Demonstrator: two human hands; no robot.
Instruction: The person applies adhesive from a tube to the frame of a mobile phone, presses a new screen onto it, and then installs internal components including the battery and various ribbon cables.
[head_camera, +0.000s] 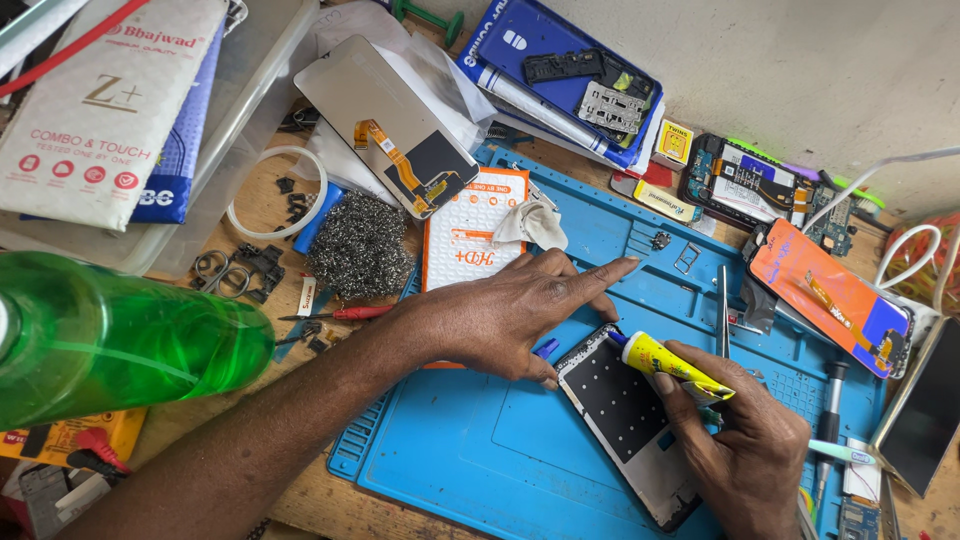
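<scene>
Yellow glue tube is pinched in the right hand, its nozzle set at the upper corner of the phone frame, which is held on the blue mat by the spread left hand, its long axis running toward the mat's near right corner.

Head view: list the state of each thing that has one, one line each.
Glue tube: uncapped, tilted, tip at the frame's top edge, in the right hand.
Phone frame: lying flat on the blue mat, no screen fitted, held down by the left hand.
Green bottle: lying on its side.
Opened phone: back off, insides showing.
</scene>
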